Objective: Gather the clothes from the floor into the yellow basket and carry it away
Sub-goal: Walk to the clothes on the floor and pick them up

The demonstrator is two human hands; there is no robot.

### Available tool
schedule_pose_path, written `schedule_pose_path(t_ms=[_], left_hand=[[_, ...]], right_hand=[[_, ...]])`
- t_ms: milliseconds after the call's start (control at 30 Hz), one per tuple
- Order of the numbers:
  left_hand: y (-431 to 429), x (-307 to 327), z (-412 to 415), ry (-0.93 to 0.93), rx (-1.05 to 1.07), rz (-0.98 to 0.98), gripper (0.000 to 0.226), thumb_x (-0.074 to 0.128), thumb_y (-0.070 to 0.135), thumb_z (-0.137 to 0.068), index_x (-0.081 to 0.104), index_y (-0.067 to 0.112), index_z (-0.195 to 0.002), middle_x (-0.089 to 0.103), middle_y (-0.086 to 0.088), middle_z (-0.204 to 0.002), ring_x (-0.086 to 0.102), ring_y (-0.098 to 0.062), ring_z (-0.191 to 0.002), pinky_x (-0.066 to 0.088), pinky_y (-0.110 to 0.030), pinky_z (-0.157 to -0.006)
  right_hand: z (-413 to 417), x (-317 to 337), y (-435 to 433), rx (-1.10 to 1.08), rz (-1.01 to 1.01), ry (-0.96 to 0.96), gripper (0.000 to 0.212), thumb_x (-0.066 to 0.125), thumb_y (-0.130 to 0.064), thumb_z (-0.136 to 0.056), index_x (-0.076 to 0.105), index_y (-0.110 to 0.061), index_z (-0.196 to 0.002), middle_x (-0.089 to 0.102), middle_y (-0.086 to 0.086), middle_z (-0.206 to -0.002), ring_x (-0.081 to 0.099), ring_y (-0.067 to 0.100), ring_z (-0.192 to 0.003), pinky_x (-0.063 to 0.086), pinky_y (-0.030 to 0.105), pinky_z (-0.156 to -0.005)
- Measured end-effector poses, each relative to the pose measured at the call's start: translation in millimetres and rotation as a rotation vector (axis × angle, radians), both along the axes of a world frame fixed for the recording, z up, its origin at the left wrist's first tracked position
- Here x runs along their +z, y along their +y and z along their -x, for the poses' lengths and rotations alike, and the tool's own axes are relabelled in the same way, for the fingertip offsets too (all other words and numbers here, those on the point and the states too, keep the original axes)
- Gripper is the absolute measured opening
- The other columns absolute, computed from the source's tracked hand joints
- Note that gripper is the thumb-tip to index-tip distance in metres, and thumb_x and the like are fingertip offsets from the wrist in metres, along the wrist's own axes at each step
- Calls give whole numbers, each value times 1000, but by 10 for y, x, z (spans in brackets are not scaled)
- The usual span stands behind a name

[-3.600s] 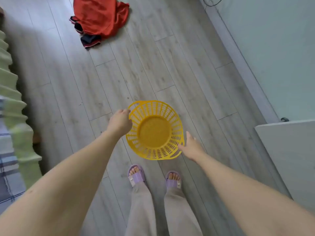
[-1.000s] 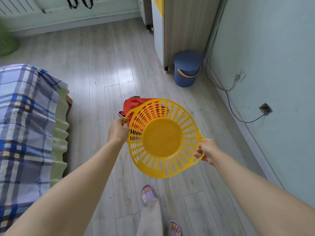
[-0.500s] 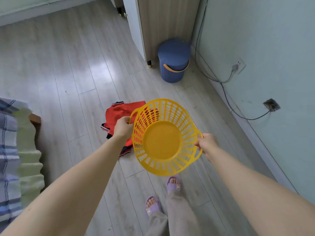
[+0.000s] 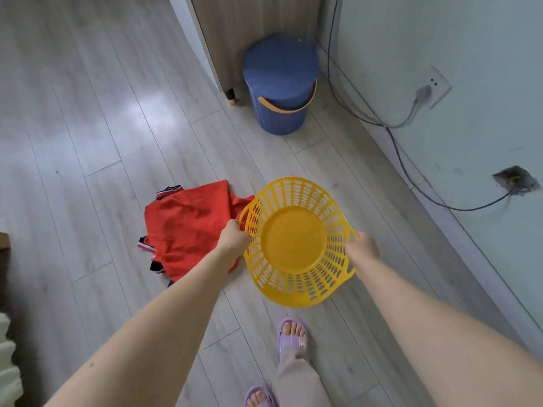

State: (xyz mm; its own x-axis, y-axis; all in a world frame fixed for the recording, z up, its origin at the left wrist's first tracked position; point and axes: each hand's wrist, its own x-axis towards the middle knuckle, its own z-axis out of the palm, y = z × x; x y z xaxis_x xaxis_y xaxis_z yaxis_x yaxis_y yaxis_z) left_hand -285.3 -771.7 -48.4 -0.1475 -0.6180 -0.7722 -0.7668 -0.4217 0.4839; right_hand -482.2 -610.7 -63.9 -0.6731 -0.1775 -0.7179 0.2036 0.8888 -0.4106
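Note:
I hold an empty yellow plastic basket (image 4: 293, 245) with slotted walls above the floor, in the middle of the view. My left hand (image 4: 233, 239) grips its left rim and my right hand (image 4: 363, 248) grips its right handle. A red garment (image 4: 188, 227) with dark striped trim lies crumpled on the grey plank floor, just left of the basket and partly under my left forearm. Nothing lies inside the basket.
A blue lidded bin (image 4: 280, 83) with an orange handle stands ahead beside a wooden cabinet (image 4: 252, 33). The wall (image 4: 470, 69) runs along the right, with a socket (image 4: 435, 86) and a trailing cable (image 4: 399, 148). My feet in purple slippers (image 4: 292, 336) are below the basket.
I have walked up to the red garment carrying the basket in both hands. The garment now lies beside the basket's left rim, and the bed has slid out of view at left.

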Motion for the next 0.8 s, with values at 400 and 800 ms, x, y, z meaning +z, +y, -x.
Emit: schedule_pose_path(t_ms=[400,800], left_hand=[[-214,-371,-60,64,84,-117,50,49,10,-53,47,17,-102,59,-7,-88,60,-26,-81,56,-49,-83],[-531,-568,-1412,-19,67,7,62,45,2,-81,35,6,-142,48,-19,-139,54,-38,-120,50,-45,-98]], right_hand=[[49,-360,-247,64,-90,-47,30,53,-12,-83,63,-4,-110,69,19,-107,65,33,-95,45,31,-70],[-1568,63,-1170,611,352,262,46,48,2,-78,66,-18,-115,59,2,-124,55,18,-117,36,21,-98]])
